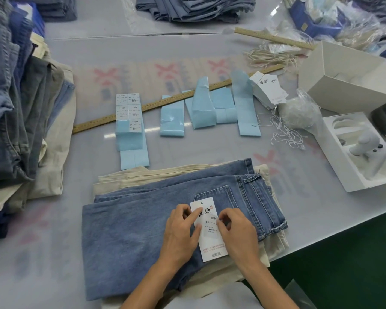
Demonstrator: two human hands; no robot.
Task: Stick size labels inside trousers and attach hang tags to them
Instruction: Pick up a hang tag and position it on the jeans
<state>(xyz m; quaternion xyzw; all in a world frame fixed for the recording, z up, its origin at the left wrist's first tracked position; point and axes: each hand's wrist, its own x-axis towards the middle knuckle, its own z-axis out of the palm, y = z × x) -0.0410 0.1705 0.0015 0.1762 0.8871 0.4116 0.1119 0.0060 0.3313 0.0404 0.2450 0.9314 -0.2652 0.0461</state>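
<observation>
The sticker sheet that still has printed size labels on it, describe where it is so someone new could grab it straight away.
Start at the long wooden ruler lying slantwise across the grey table, beyond the folded blue jeans. Follow it to its near left end, where one pale blue sticker sheet crosses it. Unlike the bare blue backing strips to its right, this sheet still carries white printed labels.

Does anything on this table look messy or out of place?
Mostly tidy. A blue backing strip stands curled and creased over the long ruler, and loose white strings lie tangled beside the open box.
</observation>
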